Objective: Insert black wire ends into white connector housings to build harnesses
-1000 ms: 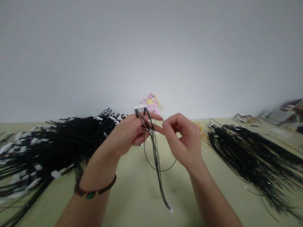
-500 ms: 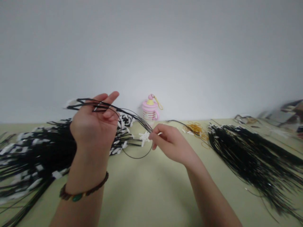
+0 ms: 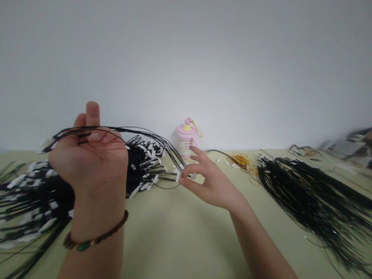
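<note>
My left hand (image 3: 90, 162) is raised with its palm toward me, and a small bunch of thin black wires (image 3: 122, 129) lies across its fingers. White connector ends (image 3: 43, 144) stick out past the hand on the left. From there the wires arc right and down to my right hand (image 3: 210, 182). Its thumb and fingertips sit around small white connector pieces (image 3: 177, 174), with a slight gap showing. Whether they grip anything is hard to tell. Behind the wires lies a large pile of black wires with white ends (image 3: 142, 166).
A second black wire pile (image 3: 308, 193) fills the table's right side. A pink-and-white bottle (image 3: 186, 141) stands at the back, near loose orange rubber bands (image 3: 240, 159). The pale green table (image 3: 180, 224) runs across the view, with a beaded bracelet (image 3: 84, 246) on my left wrist.
My left hand has moved farther left and higher, drawing the wires out longer. My right hand's fingers have spread a little around the white pieces.
</note>
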`<state>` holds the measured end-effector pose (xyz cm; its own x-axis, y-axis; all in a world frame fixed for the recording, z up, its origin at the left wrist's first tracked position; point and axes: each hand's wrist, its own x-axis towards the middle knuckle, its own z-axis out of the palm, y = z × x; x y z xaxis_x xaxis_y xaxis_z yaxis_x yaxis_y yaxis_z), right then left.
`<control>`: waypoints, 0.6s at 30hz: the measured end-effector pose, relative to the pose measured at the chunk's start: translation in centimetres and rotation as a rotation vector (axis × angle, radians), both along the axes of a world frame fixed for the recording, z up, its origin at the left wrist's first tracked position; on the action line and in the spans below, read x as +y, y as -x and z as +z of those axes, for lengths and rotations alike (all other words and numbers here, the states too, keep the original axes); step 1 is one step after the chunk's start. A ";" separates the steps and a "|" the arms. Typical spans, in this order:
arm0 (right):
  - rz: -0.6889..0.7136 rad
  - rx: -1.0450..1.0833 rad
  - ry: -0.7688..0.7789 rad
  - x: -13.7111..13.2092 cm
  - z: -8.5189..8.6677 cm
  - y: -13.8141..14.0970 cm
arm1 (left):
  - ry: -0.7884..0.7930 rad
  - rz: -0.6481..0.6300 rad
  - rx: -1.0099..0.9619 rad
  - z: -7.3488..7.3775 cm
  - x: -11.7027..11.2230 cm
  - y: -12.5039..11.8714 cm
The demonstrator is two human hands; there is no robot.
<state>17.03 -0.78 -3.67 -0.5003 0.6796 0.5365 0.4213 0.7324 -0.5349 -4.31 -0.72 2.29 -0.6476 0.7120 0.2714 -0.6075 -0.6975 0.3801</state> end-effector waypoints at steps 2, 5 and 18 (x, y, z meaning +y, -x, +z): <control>0.025 -0.048 0.015 0.1 -0.2 0.4 | 0.019 -0.016 -0.011 -0.1 0.0 0.6; 0.037 -0.058 0.005 0.3 -0.2 0.9 | 0.049 -0.055 -0.008 -0.1 -0.1 1.2; -0.219 0.374 -0.305 0.2 1.1 0.3 | 0.218 -0.352 0.760 -1.8 1.6 2.7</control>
<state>16.75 -0.62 -2.55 -0.1005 0.5321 0.8407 0.4031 0.7943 -0.4545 -6.97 0.87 0.50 -0.0779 0.9235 0.3755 -0.3011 -0.3808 0.8742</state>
